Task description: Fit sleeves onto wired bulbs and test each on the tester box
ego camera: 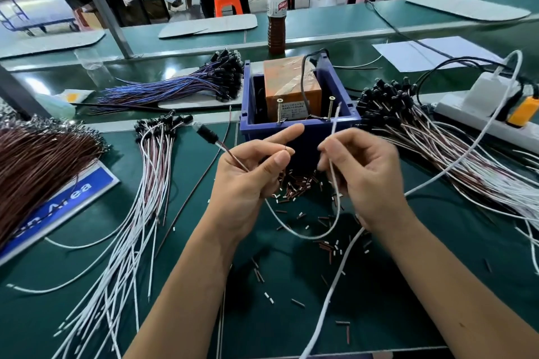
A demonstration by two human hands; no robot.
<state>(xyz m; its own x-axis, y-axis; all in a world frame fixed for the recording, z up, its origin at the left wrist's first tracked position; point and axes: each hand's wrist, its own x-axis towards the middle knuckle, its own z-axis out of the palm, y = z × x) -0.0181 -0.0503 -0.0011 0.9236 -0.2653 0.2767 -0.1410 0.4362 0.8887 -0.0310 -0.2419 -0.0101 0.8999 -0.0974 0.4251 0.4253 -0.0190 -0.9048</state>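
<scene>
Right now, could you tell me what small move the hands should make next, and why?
Probably bring the two bare wire ends onto the two screws: the left hand pinches the brown lead, the right hand the white wire, both just short of the tester box.

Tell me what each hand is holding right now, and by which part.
One wired bulb. The left hand pinches its brown lead near the bare tip; the right hand pinches its white lead below the upright end.
</scene>
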